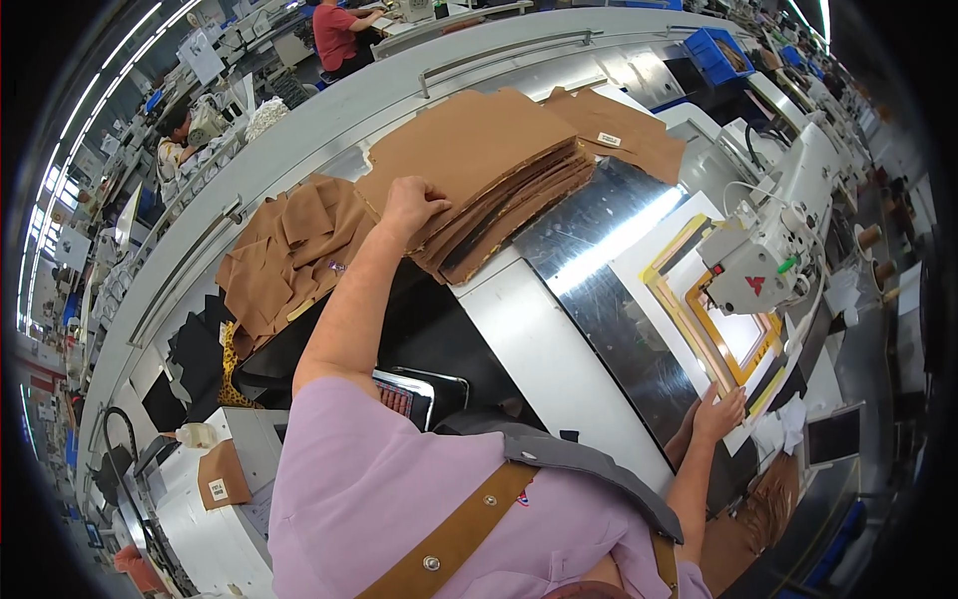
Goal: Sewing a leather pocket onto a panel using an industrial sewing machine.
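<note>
"Where are the brown sheets (pixel 479 130)?"
"Stacked beneath and beyond the left hand (pixel 414 205), its fingers curled; whether one is pinched cannot be told. The right hand (pixel 717 411), loosely extended, is placed at the near corner of the yellow frame (pixel 715 336); grip unclear."
"Handling?"
"Each is judged light, floppy; best held by the edge nearest the left hand."

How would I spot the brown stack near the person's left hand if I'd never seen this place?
Find the white sewing machine on the right, then follow the shiny metal worktop leftward. There, at the left hand, lies the brown stack. Unlike the loose, rumpled brown heap to its left, its pieces lie flat, with many layered edges showing.
</note>
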Available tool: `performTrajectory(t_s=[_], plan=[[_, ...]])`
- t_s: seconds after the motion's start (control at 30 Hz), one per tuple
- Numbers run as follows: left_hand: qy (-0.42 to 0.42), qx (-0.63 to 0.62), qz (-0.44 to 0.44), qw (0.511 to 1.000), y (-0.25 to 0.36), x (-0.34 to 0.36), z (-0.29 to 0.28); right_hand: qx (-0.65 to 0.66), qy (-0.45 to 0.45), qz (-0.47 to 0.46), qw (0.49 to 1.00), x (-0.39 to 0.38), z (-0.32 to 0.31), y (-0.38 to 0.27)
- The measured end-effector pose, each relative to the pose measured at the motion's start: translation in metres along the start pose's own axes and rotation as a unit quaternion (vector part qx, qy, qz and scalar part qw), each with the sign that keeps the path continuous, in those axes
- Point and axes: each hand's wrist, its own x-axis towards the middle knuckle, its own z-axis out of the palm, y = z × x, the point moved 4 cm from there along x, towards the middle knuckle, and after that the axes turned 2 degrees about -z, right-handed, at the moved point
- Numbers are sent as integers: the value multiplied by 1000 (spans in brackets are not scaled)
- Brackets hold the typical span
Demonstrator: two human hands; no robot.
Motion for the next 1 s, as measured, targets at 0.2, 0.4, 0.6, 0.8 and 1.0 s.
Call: performTrajectory(t_s=[0.2, 0.4, 0.6, 0.8, 1.0], plan=[[-47, 158, 62, 984, 18, 20, 6, 15, 7, 3, 1000, -2, -1, -1], [24, 37, -72, 996, -39, 57, 6, 68, 51, -18, 996, -20, -7, -1], [180, -97, -39, 978, -2, 73, 29, 159, 59, -96, 981, -73, -38, -31], [-197, -346, 228, 888, 231, -57, 142, 576, -120, -30, 808, -119, -58, -104], [-490, -210, 455, 714, 322, -226, 177, 786, -290, 209, 505, -97, -58, -109]])
